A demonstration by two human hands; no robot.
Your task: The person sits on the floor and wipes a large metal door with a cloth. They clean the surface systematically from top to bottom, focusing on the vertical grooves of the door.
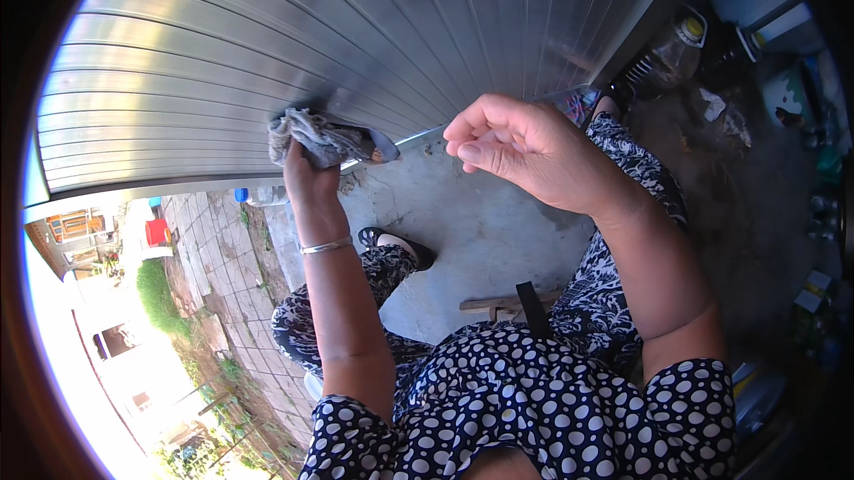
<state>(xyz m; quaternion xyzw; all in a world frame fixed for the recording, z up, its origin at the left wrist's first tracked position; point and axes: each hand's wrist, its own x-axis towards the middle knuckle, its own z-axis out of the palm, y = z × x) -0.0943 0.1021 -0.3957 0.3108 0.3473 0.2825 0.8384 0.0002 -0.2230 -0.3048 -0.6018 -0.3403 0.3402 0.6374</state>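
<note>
A ribbed, silvery metal door panel (382,35) rises in front of me. My left hand (312,185), with a bracelet (326,247) on its wrist, is closed on a crumpled grey rag (313,135) at the panel's lower part. The rag hides most of those fingers, and its darker end hangs to the right near the bottom edge. To the right, my right hand (527,146) hovers before the panel with nothing in it. Its fingers are loosely curled, with the thumb apart from them.
Concrete floor (485,231) lies below, with a small wooden piece (485,304) near my lap. A large clear bottle (680,44) and other clutter stand in the dark area at right. A blue-capped bottle (262,196) is beyond the door's edge. Paving (231,275) stretches outside at left.
</note>
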